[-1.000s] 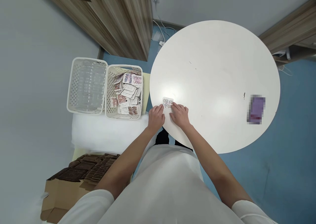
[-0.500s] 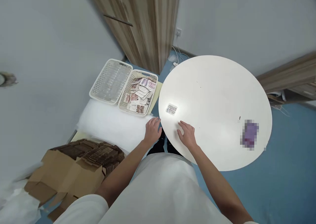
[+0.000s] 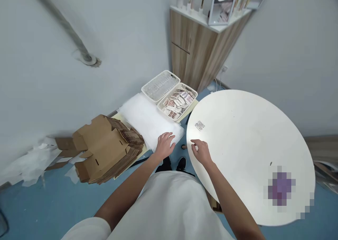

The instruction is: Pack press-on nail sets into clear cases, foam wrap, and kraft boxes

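Observation:
Over the edge of the white foam sheets (image 3: pixel 144 115) hovers my left hand (image 3: pixel 164 145), its fingers spread and nothing in them. My right hand (image 3: pixel 202 152) is at the left rim of the round white table (image 3: pixel 245 134), thumb and fingers apart, also holding nothing. Beyond it on the tabletop lies a small clear pack of nail tips in rows (image 3: pixel 200 125). Past my left hand, a white basket (image 3: pixel 159 109) holds many small cards, some with rows of press-on nails. A second white basket (image 3: pixel 146 90) beside it contains clear plastic pieces.
Flattened brown cardboard boxes (image 3: pixel 101 146) are stacked at the left, near white plastic wrapping (image 3: pixel 39 160). A blurred purple item (image 3: pixel 281 187) rests on the table's right side. Behind stands a wooden cabinet (image 3: pixel 195 53) with a mirror (image 3: pixel 223 5) on top.
My view has swung left and up, bringing the cabinet top and pipe into sight. The table and baskets appear farther right and lower. Both hands stay empty.

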Action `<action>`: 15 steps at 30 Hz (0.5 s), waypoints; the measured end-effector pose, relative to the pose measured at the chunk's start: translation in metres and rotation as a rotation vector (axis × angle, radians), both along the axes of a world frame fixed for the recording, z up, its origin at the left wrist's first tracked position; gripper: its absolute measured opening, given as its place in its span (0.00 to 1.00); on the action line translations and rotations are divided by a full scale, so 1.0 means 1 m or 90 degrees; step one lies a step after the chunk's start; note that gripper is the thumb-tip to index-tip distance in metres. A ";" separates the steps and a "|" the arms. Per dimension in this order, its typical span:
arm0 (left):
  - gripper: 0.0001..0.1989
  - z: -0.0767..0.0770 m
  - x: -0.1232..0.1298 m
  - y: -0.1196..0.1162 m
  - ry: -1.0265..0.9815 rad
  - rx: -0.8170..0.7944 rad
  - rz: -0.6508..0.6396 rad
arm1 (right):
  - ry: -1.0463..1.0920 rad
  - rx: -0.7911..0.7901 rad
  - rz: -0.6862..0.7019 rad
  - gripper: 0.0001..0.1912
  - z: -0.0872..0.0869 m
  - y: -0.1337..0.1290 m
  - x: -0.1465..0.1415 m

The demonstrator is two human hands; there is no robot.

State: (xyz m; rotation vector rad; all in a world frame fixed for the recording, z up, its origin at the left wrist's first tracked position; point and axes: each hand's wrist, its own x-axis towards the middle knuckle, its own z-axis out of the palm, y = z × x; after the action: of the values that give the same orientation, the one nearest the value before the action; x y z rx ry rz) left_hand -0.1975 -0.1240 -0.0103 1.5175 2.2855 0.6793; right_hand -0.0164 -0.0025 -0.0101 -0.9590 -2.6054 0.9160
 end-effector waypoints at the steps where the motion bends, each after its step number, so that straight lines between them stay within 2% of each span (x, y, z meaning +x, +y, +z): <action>1: 0.16 0.004 -0.006 -0.002 0.001 0.000 0.009 | 0.004 -0.001 0.023 0.15 0.003 0.000 -0.006; 7: 0.16 0.029 -0.048 -0.018 -0.019 -0.010 0.076 | 0.015 0.014 0.081 0.14 0.012 -0.001 -0.056; 11: 0.15 0.042 -0.074 -0.030 -0.052 0.008 0.069 | -0.019 0.060 0.148 0.14 0.018 -0.009 -0.098; 15: 0.16 0.046 -0.098 -0.031 -0.091 -0.004 0.051 | -0.059 0.121 0.211 0.14 0.029 -0.015 -0.127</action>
State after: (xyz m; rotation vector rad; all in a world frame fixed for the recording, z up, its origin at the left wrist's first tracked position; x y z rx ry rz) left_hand -0.2954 -0.1548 0.0355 1.3358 2.2484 0.7759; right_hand -0.1437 -0.0180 0.0187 -0.5443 -2.9217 0.6862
